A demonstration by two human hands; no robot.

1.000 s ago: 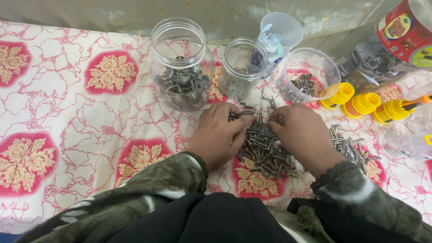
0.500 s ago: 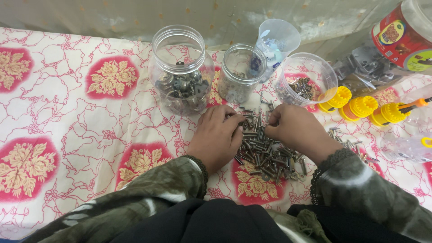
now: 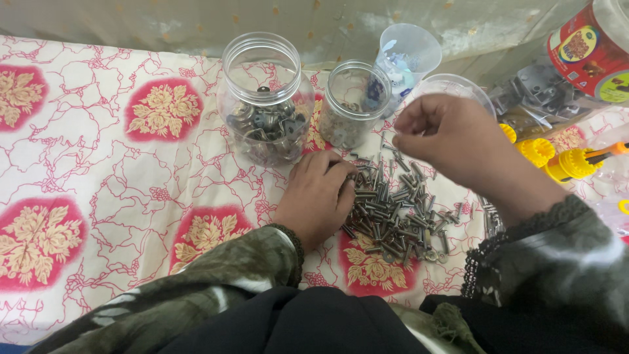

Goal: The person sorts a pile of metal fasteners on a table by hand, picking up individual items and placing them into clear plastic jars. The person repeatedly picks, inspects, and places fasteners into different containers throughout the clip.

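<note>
A heap of small grey metal bolts (image 3: 392, 213) lies on a white cloth with red flower patterns (image 3: 111, 177). My left hand (image 3: 319, 196) rests palm down on the heap's left edge, its fingers among the bolts. My right hand (image 3: 458, 141) is raised above the heap, fingers pinched together near a small clear jar (image 3: 350, 105); whether it holds a bolt I cannot tell. A larger clear jar (image 3: 265, 98) with dark metal parts stands to the left of the small one. A clear tub (image 3: 452, 88) sits behind my right hand, mostly hidden.
A clear plastic cup (image 3: 406, 56) stands at the back. At the right are yellow ridged caps (image 3: 557, 157), a pile of grey metal brackets (image 3: 540, 95) and a red-labelled container (image 3: 590, 49). A wall runs along the cloth's far edge.
My right hand has lifted off the bolt heap and moved up toward the jars with pinched fingers. My left hand stays on the heap.
</note>
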